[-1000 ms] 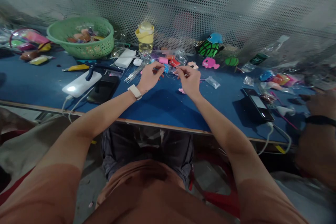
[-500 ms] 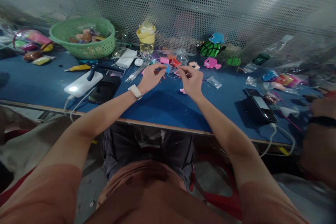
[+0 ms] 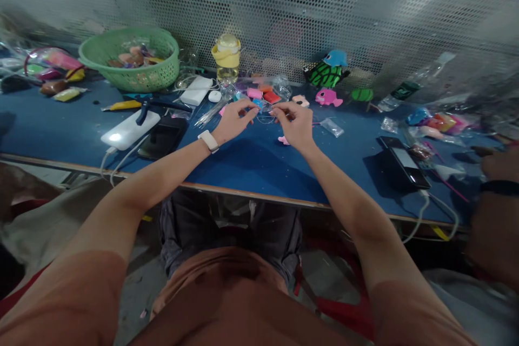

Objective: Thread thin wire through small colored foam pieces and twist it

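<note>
**Hands meet over blue bench**

Left hand (image 3: 233,121) and right hand (image 3: 295,124) raised close together above the blue table (image 3: 251,165), fingertips pinched on a small blue piece (image 3: 257,103) — too small to identify. Beyond — pink fish toy (image 3: 327,98), yellow-lidded bottle (image 3: 226,59), green basket (image 3: 132,59).

Single head view, looking forward-down over blue table (image 3: 60,130), mesh wall behind.
</note>
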`<move>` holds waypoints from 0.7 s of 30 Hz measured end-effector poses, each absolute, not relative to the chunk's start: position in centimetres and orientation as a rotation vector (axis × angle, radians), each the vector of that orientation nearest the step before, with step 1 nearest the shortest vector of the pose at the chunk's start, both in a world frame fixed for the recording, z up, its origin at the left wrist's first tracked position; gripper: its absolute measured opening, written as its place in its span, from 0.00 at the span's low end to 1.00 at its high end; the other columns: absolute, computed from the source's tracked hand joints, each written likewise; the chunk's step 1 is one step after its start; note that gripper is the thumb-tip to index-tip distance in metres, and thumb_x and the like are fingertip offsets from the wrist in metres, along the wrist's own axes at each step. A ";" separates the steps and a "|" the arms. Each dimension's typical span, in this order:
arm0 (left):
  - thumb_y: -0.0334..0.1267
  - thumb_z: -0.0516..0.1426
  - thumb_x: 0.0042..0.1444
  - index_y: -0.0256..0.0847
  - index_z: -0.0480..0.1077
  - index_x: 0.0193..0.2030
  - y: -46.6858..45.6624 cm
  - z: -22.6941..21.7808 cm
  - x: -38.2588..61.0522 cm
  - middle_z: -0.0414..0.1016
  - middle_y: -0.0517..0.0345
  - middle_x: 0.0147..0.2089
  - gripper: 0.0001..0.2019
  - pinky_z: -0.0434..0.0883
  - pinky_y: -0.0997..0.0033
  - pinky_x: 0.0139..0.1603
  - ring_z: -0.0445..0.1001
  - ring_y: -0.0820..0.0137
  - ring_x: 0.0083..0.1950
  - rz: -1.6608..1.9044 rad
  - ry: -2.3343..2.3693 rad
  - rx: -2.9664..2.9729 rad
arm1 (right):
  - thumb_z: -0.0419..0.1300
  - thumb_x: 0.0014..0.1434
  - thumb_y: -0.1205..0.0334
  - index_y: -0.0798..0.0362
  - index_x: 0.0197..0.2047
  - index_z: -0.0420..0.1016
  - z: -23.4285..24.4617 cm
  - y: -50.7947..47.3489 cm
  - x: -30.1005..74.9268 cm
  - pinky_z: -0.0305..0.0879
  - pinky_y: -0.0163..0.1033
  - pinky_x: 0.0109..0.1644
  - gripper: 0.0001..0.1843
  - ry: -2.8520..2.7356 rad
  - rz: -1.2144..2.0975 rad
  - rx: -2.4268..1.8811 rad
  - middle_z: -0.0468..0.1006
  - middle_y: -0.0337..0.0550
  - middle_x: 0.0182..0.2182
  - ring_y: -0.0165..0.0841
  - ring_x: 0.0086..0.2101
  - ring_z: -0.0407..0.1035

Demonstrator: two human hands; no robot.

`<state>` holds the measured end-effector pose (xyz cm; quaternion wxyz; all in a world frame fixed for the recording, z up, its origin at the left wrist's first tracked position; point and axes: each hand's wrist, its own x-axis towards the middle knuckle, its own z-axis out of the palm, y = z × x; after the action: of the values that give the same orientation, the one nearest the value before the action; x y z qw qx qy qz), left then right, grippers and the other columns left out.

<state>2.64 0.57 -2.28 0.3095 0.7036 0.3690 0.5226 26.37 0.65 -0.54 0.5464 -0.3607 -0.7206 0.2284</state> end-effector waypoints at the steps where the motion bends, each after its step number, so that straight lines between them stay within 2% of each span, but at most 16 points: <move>1: 0.55 0.66 0.77 0.46 0.85 0.47 0.6 -2.3 2.6 0.86 0.49 0.47 0.15 0.74 0.64 0.33 0.81 0.66 0.36 1.372 0.969 1.851 | 0.73 0.72 0.41 0.43 0.41 0.92 -0.6 0.7 26.4 0.78 0.46 0.39 0.16 -1.703 0.555 -0.864 0.93 0.41 0.38 0.35 0.30 0.79; 5: 0.58 0.66 0.77 0.47 0.84 0.49 0.5 -2.2 2.7 0.85 0.52 0.41 0.17 0.73 0.64 0.33 0.80 0.66 0.35 1.349 0.915 1.830 | 0.74 0.70 0.33 0.43 0.41 0.92 -0.8 1.2 26.4 0.77 0.46 0.37 0.21 -1.669 0.600 -0.872 0.92 0.41 0.37 0.36 0.30 0.79; 9: 0.62 0.67 0.76 0.47 0.84 0.49 0.5 -2.0 2.8 0.86 0.51 0.44 0.20 0.75 0.65 0.36 0.82 0.65 0.40 1.372 0.909 1.833 | 0.76 0.68 0.29 0.43 0.41 0.91 -1.1 1.5 26.4 0.75 0.45 0.35 0.25 -1.661 0.650 -0.848 0.91 0.41 0.36 0.36 0.29 0.78; 16: 0.50 0.66 0.77 0.46 0.85 0.51 0.3 -1.7 2.8 0.88 0.50 0.51 0.12 0.79 0.63 0.46 0.83 0.65 0.42 1.402 0.965 1.895 | 0.77 0.66 0.28 0.42 0.42 0.90 -1.5 2.2 26.5 0.77 0.45 0.33 0.25 -1.646 0.732 -0.843 0.89 0.41 0.35 0.35 0.29 0.77; 21: 0.49 0.67 0.76 0.45 0.85 0.56 0.1 -1.8 3.1 0.89 0.47 0.55 0.12 0.81 0.60 0.49 0.83 0.63 0.44 1.417 0.929 1.874 | 0.78 0.65 0.31 0.44 0.42 0.91 -1.5 2.1 26.5 0.75 0.43 0.32 0.24 -1.665 0.764 -0.840 0.89 0.41 0.34 0.34 0.29 0.77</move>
<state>3.11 0.06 -1.82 0.3026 0.7071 0.3504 0.5345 26.54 2.07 -1.49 0.5336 -0.3525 -0.6987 0.3207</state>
